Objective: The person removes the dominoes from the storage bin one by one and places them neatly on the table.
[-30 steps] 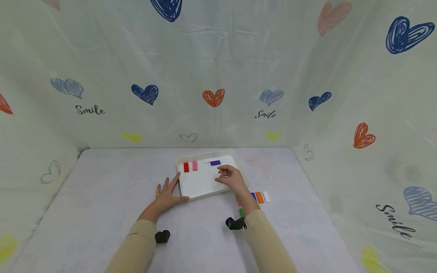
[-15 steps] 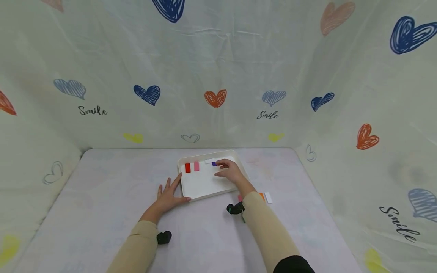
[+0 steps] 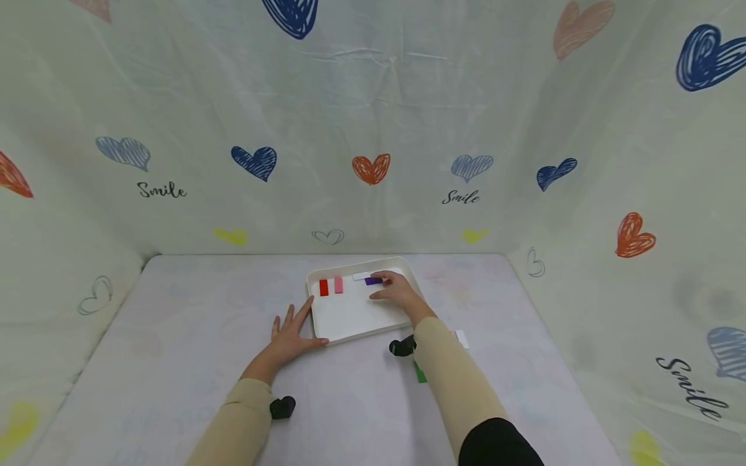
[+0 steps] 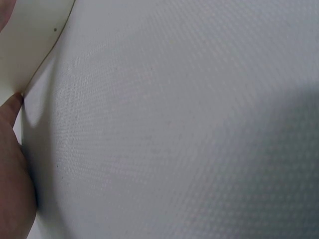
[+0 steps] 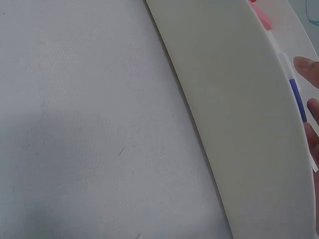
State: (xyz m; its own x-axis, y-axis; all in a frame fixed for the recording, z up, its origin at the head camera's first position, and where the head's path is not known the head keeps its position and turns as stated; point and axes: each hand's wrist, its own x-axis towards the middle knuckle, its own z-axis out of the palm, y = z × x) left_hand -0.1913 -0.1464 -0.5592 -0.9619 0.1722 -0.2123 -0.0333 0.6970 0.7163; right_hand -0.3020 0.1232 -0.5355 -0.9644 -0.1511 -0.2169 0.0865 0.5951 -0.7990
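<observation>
A shallow white tray (image 3: 348,317) lies in the middle of the table. My left hand (image 3: 287,343) braces it with spread fingers, one fingertip at its left wall and the thumb at its front left corner. Inside, along the back, are a red block (image 3: 324,287), a pink block (image 3: 339,285), a white block (image 3: 360,276) and a purple block (image 3: 372,281). My right hand (image 3: 397,291) reaches into the tray with fingers over the purple block and the thumb apart from it. In the right wrist view, fingertips hover close around the purple block (image 5: 298,101).
Right of the tray, partly hidden by my right sleeve, lie a green block (image 3: 420,372) and a white block (image 3: 462,339). A curtain printed with hearts (image 3: 373,213) rises behind the table (image 3: 192,291) and along its sides.
My right hand has moved forward and come down onto the purple block. My right forearm now covers most of the loose blocks beside the tray. The left hand keeps its place.
</observation>
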